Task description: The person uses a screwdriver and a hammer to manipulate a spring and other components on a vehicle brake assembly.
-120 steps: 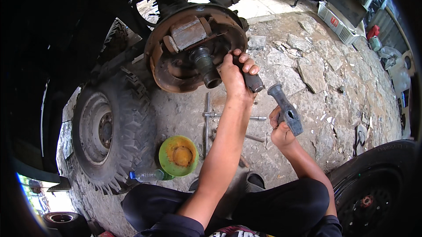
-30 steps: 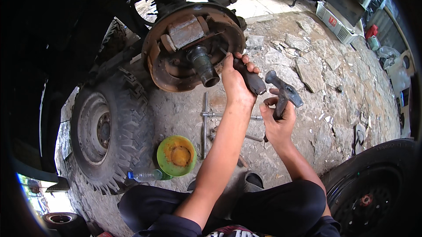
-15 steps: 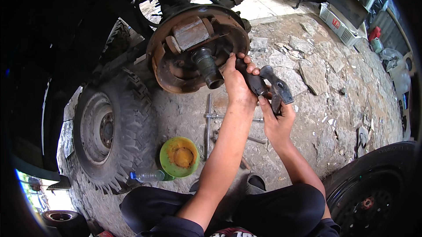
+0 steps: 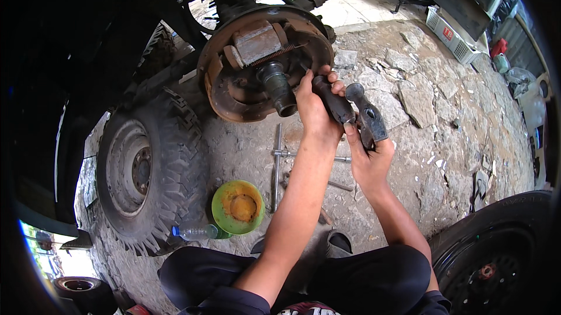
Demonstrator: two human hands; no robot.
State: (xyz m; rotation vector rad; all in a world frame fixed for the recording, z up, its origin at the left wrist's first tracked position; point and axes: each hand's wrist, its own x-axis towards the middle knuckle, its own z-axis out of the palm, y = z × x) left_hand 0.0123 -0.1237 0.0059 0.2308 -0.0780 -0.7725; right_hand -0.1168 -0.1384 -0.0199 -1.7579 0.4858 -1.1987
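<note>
My left hand (image 4: 317, 108) is wrapped round a tool with a thick dark handle (image 4: 334, 101), its far end reaching toward the brake assembly; the tip is hidden. In my right hand (image 4: 373, 160) is a hammer (image 4: 370, 117), gripped close below its dark metal head. The right thumb touches the butt of the dark handle. Just beyond my hands is the rusty round brake backing plate (image 4: 234, 108), with brake shoes, a coil spring (image 4: 272, 57) and a greasy axle spindle (image 4: 277, 88) sticking out toward me.
A knobbly tyre (image 4: 175, 186) on a pale rim stands at left. Near it are a green bowl (image 4: 222, 213) with brown residue and a clear bottle (image 4: 196, 232). A cross wrench (image 4: 277, 169) lies on the broken stone ground. Another wheel (image 4: 497, 245) sits lower right, a white crate (image 4: 456, 40) farther back.
Both hands keep their grips in nearly the same place. The hammer head has turned slightly, and the view has shifted a little.
</note>
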